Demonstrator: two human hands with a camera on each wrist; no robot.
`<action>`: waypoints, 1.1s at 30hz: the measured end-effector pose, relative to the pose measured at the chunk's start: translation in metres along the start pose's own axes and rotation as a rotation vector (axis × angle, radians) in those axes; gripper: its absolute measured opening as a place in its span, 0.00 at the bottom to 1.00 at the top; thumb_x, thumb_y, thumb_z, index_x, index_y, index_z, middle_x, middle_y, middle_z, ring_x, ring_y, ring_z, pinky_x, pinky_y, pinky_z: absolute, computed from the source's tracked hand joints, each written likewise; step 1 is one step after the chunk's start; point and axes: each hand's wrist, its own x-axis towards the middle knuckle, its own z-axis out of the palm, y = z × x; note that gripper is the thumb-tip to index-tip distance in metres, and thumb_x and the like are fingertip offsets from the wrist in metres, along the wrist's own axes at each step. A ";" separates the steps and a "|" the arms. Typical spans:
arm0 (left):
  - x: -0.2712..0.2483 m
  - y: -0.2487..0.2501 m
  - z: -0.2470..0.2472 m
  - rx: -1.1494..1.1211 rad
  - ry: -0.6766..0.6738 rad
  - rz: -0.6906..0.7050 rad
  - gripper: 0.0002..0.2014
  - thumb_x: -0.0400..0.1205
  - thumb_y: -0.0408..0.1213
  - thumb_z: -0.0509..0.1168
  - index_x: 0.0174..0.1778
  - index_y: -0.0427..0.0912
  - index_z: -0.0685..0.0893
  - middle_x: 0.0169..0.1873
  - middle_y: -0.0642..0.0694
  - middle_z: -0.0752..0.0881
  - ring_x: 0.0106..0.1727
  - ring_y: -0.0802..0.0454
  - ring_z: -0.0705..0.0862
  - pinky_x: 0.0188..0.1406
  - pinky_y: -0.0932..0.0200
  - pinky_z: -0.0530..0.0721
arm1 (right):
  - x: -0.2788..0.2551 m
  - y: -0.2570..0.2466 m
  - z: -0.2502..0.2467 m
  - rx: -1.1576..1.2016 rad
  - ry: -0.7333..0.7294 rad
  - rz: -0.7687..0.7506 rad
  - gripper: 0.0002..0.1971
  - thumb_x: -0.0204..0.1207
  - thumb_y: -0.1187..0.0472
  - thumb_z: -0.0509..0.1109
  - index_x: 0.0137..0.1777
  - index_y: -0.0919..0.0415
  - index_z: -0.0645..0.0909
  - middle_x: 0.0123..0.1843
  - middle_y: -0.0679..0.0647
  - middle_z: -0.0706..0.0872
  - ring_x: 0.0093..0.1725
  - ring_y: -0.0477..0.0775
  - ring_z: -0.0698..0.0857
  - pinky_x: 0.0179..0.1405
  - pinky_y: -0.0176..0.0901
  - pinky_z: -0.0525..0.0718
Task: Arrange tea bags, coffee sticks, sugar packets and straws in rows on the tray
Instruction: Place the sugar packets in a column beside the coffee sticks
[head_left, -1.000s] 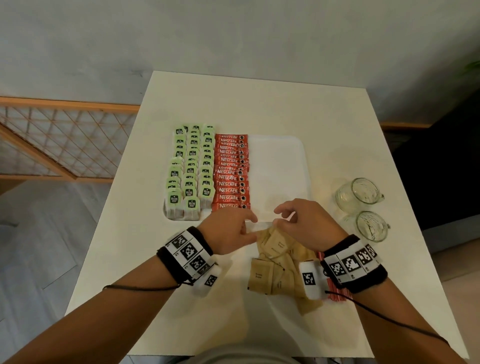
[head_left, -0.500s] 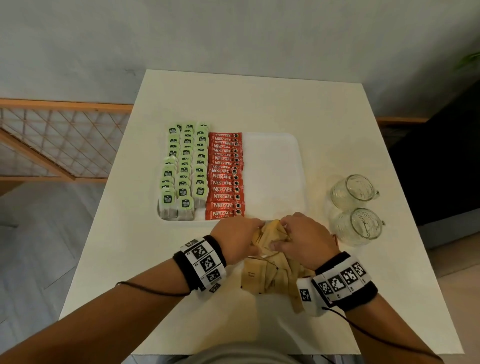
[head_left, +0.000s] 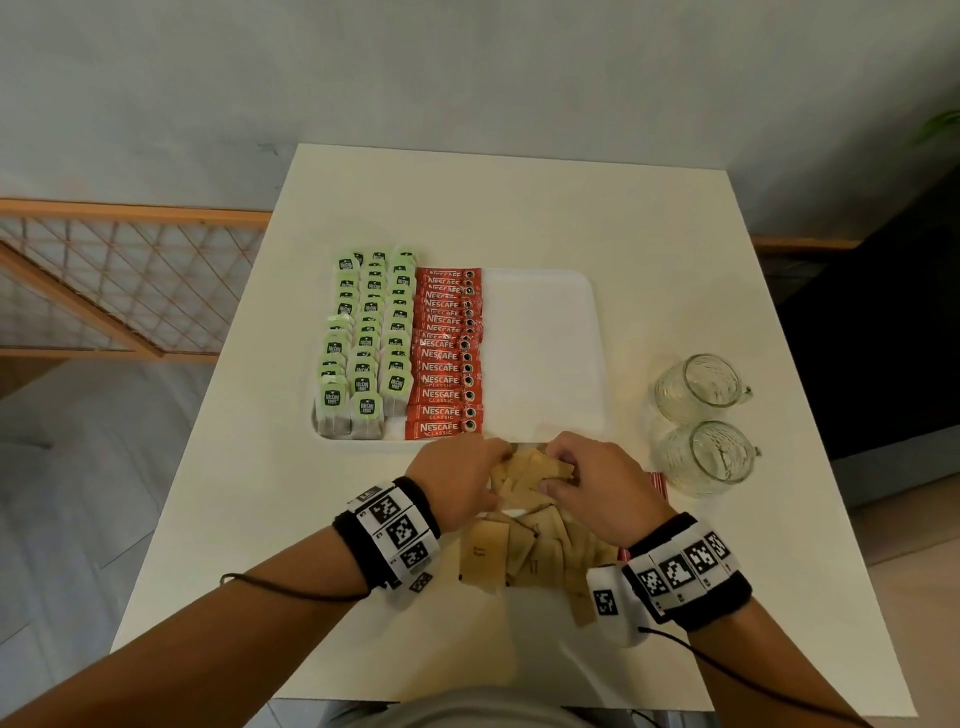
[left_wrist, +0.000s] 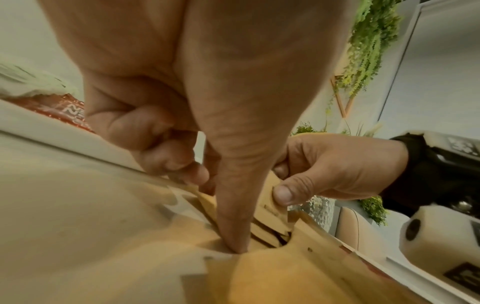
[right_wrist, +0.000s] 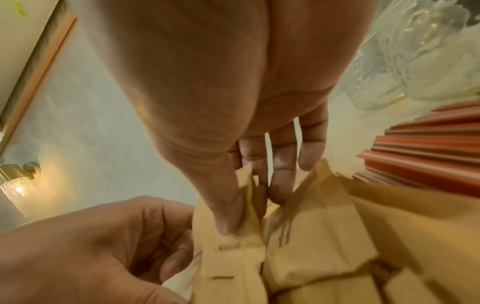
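Both hands (head_left: 524, 480) now grasp sugar packets (head_left: 530, 470) | formerly apart, reaching | tray (head_left: 545, 353) unchanged

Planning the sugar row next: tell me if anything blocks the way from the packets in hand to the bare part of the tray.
Nothing visible does. Both hands, left hand and right hand, grip sugar packets at the tray's near edge; its bare right part lies just beyond, beside the coffee sticks.

straws (head_left: 658, 480) mostly hidden under right hand (head_left: 597, 486); sugar packet print unreadable.
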 end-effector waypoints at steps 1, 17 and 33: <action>0.001 0.000 0.000 -0.008 0.000 -0.019 0.25 0.78 0.46 0.74 0.72 0.48 0.79 0.62 0.47 0.84 0.61 0.47 0.82 0.60 0.52 0.80 | -0.001 0.002 0.000 0.025 0.001 -0.015 0.09 0.77 0.52 0.76 0.49 0.42 0.78 0.44 0.41 0.88 0.44 0.42 0.84 0.45 0.44 0.82; 0.002 0.000 -0.004 -0.292 0.012 -0.148 0.13 0.75 0.38 0.77 0.53 0.45 0.85 0.40 0.56 0.82 0.41 0.58 0.81 0.40 0.64 0.79 | -0.016 0.017 -0.011 0.189 0.020 -0.095 0.05 0.82 0.57 0.72 0.54 0.46 0.82 0.47 0.41 0.89 0.48 0.41 0.87 0.54 0.48 0.86; -0.006 0.022 -0.011 -1.494 0.189 -0.280 0.15 0.77 0.33 0.58 0.53 0.33 0.87 0.41 0.42 0.86 0.42 0.48 0.82 0.35 0.58 0.79 | -0.013 -0.016 -0.013 0.621 0.060 -0.174 0.09 0.83 0.62 0.73 0.60 0.52 0.84 0.52 0.47 0.93 0.50 0.51 0.91 0.59 0.59 0.89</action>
